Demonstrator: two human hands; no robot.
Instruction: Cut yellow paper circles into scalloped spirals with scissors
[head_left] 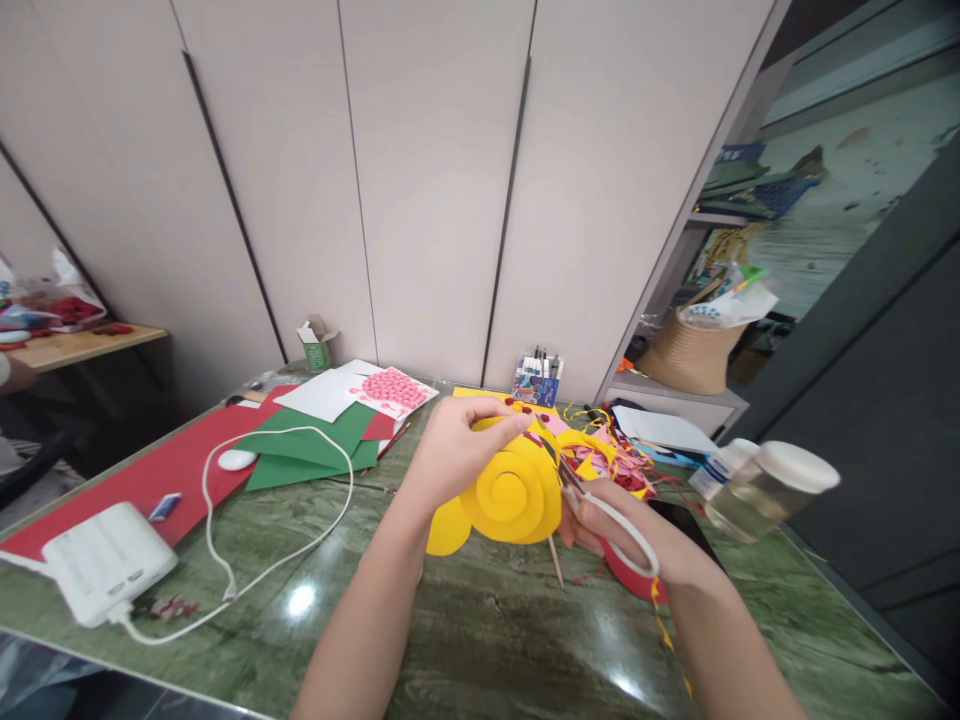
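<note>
Above the table, my left hand [456,448] pinches a sheet of yellow paper [517,500] between thumb and fingers. A spiral is cut into the paper, and a rounded yellow part hangs at its lower left. My right hand [654,525] grips scissors [568,474] with white handles. Their blades point up and left at the paper's right edge; whether they touch it is hard to tell. A thin yellow strip [663,630] dangles below my right wrist. Beneath that hand lies a red ring-shaped item [634,580], partly covered. A pencil [556,563] rests under the paper.
Paper scraps [611,455] pile up behind my right hand. A lidded jar [769,490] and a dark phone-like slab [682,525] are at right. Green paper [315,450], red paper [97,500], a white power bank [109,560] and its cable lie left. Cabinets stand behind.
</note>
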